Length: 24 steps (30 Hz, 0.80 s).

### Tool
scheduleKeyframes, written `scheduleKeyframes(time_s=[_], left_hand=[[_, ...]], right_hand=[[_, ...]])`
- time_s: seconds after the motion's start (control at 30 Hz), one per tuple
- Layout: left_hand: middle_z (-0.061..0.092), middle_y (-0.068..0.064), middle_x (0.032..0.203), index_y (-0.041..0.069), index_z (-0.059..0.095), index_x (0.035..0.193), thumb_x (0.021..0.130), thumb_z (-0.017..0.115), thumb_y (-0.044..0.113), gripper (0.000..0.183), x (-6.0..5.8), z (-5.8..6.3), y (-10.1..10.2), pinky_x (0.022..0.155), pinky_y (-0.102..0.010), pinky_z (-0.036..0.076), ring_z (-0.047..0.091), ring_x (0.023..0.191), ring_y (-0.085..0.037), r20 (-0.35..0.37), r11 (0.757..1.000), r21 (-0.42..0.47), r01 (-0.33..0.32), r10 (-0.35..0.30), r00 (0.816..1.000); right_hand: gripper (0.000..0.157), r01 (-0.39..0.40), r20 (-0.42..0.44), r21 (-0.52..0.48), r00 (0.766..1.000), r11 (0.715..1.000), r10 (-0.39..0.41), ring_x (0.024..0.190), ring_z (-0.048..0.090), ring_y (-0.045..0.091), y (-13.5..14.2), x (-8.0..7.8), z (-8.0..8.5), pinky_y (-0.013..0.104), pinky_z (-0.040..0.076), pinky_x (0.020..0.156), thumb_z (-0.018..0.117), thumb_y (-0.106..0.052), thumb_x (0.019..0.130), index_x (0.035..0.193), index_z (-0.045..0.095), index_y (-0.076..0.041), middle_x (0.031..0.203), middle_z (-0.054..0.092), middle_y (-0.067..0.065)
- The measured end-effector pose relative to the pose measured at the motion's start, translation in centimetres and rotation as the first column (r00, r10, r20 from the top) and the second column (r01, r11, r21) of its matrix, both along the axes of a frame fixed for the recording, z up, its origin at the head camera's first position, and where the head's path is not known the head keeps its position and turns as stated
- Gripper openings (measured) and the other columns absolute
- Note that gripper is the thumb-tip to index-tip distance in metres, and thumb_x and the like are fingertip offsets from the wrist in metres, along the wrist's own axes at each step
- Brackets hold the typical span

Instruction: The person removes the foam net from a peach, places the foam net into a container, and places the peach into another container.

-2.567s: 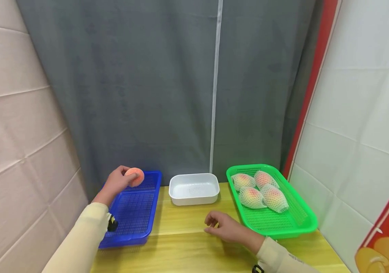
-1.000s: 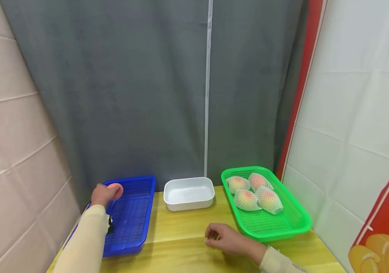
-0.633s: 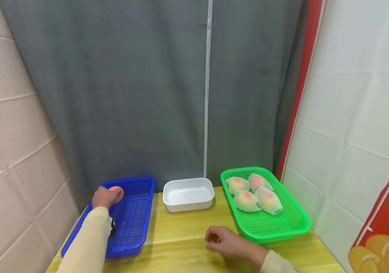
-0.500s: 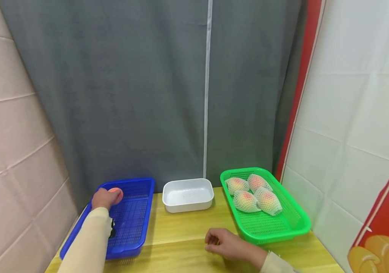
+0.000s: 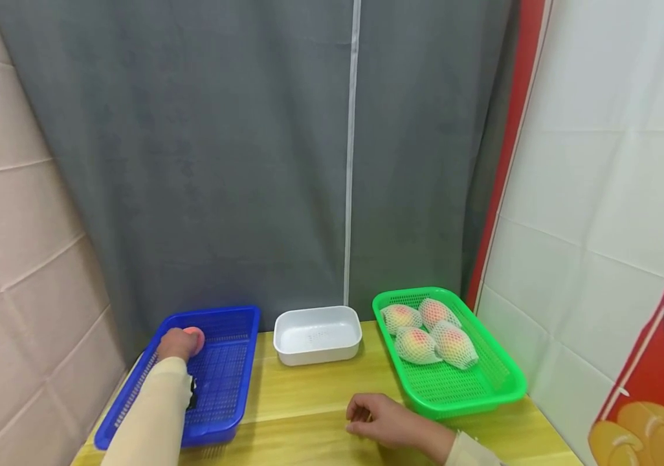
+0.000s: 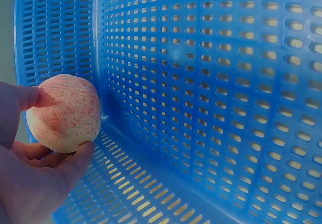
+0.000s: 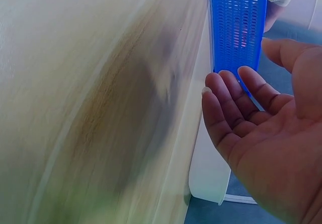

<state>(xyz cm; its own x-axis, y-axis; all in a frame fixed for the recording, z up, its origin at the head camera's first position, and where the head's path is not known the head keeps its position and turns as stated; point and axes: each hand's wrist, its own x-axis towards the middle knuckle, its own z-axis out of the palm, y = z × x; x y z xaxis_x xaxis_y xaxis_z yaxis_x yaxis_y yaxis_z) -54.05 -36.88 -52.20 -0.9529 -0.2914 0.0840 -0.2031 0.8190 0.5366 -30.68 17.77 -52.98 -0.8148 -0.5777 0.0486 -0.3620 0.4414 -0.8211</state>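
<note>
My left hand (image 6: 35,183) grips a pinkish-red peach (image 6: 65,113) inside the blue basket (image 5: 218,382). Thumb and fingers lie on opposite sides of it in the left wrist view, close to a corner where the basket's walls and slotted floor meet. From the head view, much of the peach (image 5: 195,338) is hidden behind the hand. My right hand (image 5: 387,419) is over the table's front part with nothing in it. Its fingers (image 6: 85,156) are not in the left view's reach; the right wrist view shows the right palm (image 7: 282,148) with loosely curled fingers.
Between the baskets stands a white rectangular container (image 5: 317,335) on the wooden table (image 5: 303,421). The green basket (image 5: 466,388) at right holds several peaches (image 5: 417,345) in white foam nets. A grey curtain (image 5: 192,162) hangs behind, with pale side walls left and right.
My left hand has carried the peach from above the blue basket's far side leftward and down into it. The view has shifted slightly; the right hand has stayed about where it was.
</note>
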Motion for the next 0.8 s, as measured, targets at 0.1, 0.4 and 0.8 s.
scheduleKeyframes(time_s=[0.1,0.4,0.8], left_hand=[[0.07,-0.034,0.098,-0.01,0.067,0.092,0.082,0.063,0.028,0.04,0.0,-0.1,0.2,0.078,-0.059,0.057,0.068,0.092,-0.052,-0.025,1.0,-0.031,-0.003,0.002,1.0],[0.064,-0.046,0.109,-0.02,0.062,0.098,0.084,0.063,0.018,0.04,4.7,3.2,4.0,0.092,-0.066,0.055,0.062,0.11,-0.066,-0.039,1.0,-0.022,0.014,-0.015,0.999],[0.051,-0.056,0.123,-0.035,0.049,0.118,0.09,0.061,0.018,0.061,4.9,2.7,5.2,0.104,-0.072,0.049,0.052,0.123,-0.069,-0.068,0.998,-0.055,0.0,-0.004,0.998]], right_hand=[[0.014,-0.009,-0.005,-0.002,1.0,1.0,0.009,0.085,0.065,0.004,0.0,0.0,0.1,0.025,0.055,0.077,0.076,-0.021,0.107,0.109,0.072,-0.008,0.093,0.07,-0.012],[0.015,-0.022,-0.015,0.006,1.0,1.0,0.022,0.084,0.064,0.003,0.2,0.4,0.2,0.024,0.055,0.077,0.077,-0.021,0.106,0.108,0.072,-0.007,0.092,0.07,-0.012],[0.007,-0.051,0.025,-0.005,0.998,0.999,0.051,0.081,0.063,0.002,0.2,0.8,0.3,0.023,0.054,0.074,0.076,-0.02,0.107,0.106,0.073,-0.014,0.09,0.069,-0.012]])
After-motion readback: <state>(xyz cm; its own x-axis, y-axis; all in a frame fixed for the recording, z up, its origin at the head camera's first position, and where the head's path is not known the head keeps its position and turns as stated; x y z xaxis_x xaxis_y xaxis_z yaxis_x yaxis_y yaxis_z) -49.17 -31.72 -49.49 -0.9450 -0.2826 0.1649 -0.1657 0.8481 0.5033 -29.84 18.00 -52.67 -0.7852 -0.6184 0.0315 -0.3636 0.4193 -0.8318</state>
